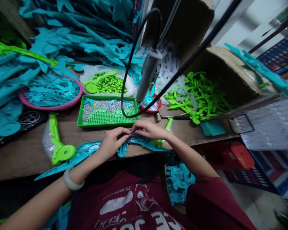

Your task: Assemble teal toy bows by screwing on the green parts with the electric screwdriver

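Observation:
Both of my hands meet over a long blue plastic part point(146, 143) at the front edge of the bench. My left hand point(114, 140) has its thumb and fingers pinched together near the part's middle. From the other side my right hand point(145, 128) pinches at the same spot, its fingertips touching or nearly touching the left ones. Something thin and dark, perhaps a wire, shows between the fingertips, too small to name. Left of my hands, a lime-green part with a round disc point(66, 152) lies across the blue part's long tapering end.
Behind my hands stands a green perforated tray point(108, 123) of small metal pieces. A grey power screwdriver point(147, 75) hangs with its black cable looping over the tray. A pink basin point(50, 108), a red basket point(160, 104) and a hammer point(175, 117) are nearby.

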### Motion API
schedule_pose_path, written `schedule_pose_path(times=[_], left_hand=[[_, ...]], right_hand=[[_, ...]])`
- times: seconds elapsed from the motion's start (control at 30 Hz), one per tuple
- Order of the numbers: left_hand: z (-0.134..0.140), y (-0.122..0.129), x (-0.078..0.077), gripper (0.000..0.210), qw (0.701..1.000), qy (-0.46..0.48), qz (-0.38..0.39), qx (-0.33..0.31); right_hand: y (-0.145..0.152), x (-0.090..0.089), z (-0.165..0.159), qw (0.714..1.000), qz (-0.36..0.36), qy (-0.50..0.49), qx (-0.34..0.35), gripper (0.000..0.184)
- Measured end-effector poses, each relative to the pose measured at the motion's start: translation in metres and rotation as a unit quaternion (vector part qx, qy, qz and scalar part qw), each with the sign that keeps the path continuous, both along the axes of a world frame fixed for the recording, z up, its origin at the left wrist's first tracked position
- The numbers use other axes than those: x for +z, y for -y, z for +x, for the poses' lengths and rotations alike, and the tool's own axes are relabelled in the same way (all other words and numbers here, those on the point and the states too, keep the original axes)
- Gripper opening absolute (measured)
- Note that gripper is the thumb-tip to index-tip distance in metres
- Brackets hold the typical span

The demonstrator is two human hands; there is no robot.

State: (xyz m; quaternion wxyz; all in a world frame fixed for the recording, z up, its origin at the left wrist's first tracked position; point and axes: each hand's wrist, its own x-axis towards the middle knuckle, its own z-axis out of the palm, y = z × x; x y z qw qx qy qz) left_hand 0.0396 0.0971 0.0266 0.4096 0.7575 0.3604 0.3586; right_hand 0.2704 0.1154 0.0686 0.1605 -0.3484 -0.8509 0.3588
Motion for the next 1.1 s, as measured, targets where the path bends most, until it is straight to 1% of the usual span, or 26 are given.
schedule_pose_path(times=[0.1,0.27,0.33,0.43,0.5,0.6,0.63,0.7,0.83,0.93,1.03,1.1], left_hand=[[-0.001,0.002,-0.003,0.012,1.000,0.003,0.024,0.002],[-0.003,0.004,-0.007,0.011,0.998,-0.007,0.066,0.010],[-0.004,0.004,-0.007,0.010,0.996,-0.023,0.082,0.008],[-0.007,0.005,-0.003,0.010,0.992,-0.063,0.106,-0.005],[-0.010,0.007,0.000,0.013,0.981,-0.121,0.150,-0.020],[-0.014,0.012,0.002,0.019,0.938,-0.234,0.251,-0.043],[-0.015,0.013,0.002,0.019,0.926,-0.257,0.274,-0.049],[-0.017,0.014,0.001,0.017,0.922,-0.264,0.278,-0.057],[-0.020,0.013,0.000,0.011,0.942,-0.240,0.226,-0.068],[-0.020,0.014,0.000,0.018,0.937,-0.253,0.228,-0.072],[-0.014,0.018,0.001,0.026,0.922,-0.287,0.258,-0.038],[-0.007,0.021,0.003,0.022,0.914,-0.306,0.266,-0.004]], right_hand=[[-0.001,0.002,-0.001,1.000,-0.007,-0.005,0.003,0.010],[-0.001,0.003,-0.004,0.998,-0.061,-0.030,-0.017,0.010],[0.000,0.002,-0.005,0.999,-0.037,-0.028,-0.016,0.009],[0.002,0.000,-0.004,0.999,0.037,-0.005,0.001,0.010],[0.004,-0.001,-0.004,0.998,0.062,0.019,0.009,0.013],[0.006,-0.004,-0.003,0.995,0.085,0.045,0.009,0.015],[0.007,-0.005,-0.003,0.995,0.092,0.045,0.009,0.016],[0.007,-0.008,-0.003,0.994,0.102,0.029,0.006,0.016],[0.005,-0.010,-0.008,0.993,0.117,-0.028,-0.019,0.013],[0.005,-0.008,-0.014,0.991,0.110,-0.072,-0.039,0.005],[0.005,-0.005,-0.020,0.989,0.110,-0.093,-0.029,0.005],[0.004,-0.004,-0.024,0.988,0.119,-0.101,-0.012,0.009]])
